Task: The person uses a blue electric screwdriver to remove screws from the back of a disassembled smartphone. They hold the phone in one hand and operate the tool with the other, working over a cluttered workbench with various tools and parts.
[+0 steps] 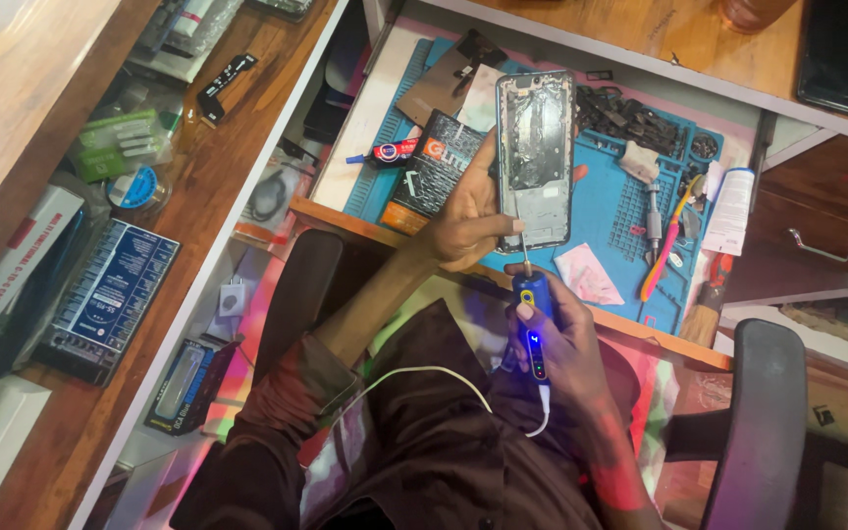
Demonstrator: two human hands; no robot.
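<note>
Two hands are busy: your left hand (465,228) grips the opened phone (536,157) above the blue mat (612,211), while your right hand (554,344) is wrapped around the electric screwdriver (532,319), its bit at the phone's lower edge. If the bit slips, it could gouge the exposed inside, and a loosened screw could drop into your lap.

Your single head camera looks steeply down from above your lap, close over both hands, facing the blue work mat (610,211) in the open drawer (375,118); the desk's wooden top (12,108) fills the left edge
</note>
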